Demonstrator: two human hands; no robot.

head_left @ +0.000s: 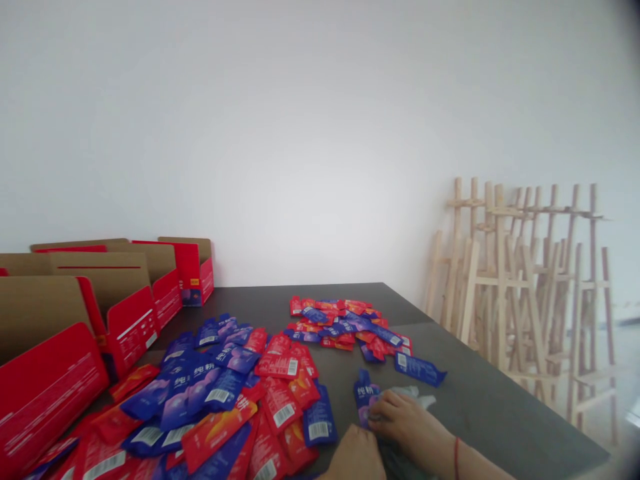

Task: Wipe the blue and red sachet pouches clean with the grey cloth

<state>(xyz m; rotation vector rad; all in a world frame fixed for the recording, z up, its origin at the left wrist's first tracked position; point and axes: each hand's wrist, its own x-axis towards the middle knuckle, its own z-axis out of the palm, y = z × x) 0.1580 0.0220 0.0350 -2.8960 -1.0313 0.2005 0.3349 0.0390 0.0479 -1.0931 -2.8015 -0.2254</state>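
Note:
My right hand [400, 417], with a red string at the wrist, has its fingers curled over a crumpled grey cloth-like piece [424, 399]. Against its fingertips lies a blue pouch [366, 393] with a spout top and purple fruit print; its lower part is hidden. My left hand [356, 455] is closed beside it, at the bottom edge of the view, and whatever it grips is covered by its own knuckles. A blue pouch [319, 417] from the near pile lies left of my left hand. Another blue pouch [420, 369] lies alone beyond my right hand.
A large mixed pile of red and blue pouches [285, 359] covers the dark table [480, 400] at left. A smaller pile [345, 328] sits farther back. Open red cardboard boxes [133, 327] line the left side. Wooden easels [500, 280] stand past the right edge, by a white wall.

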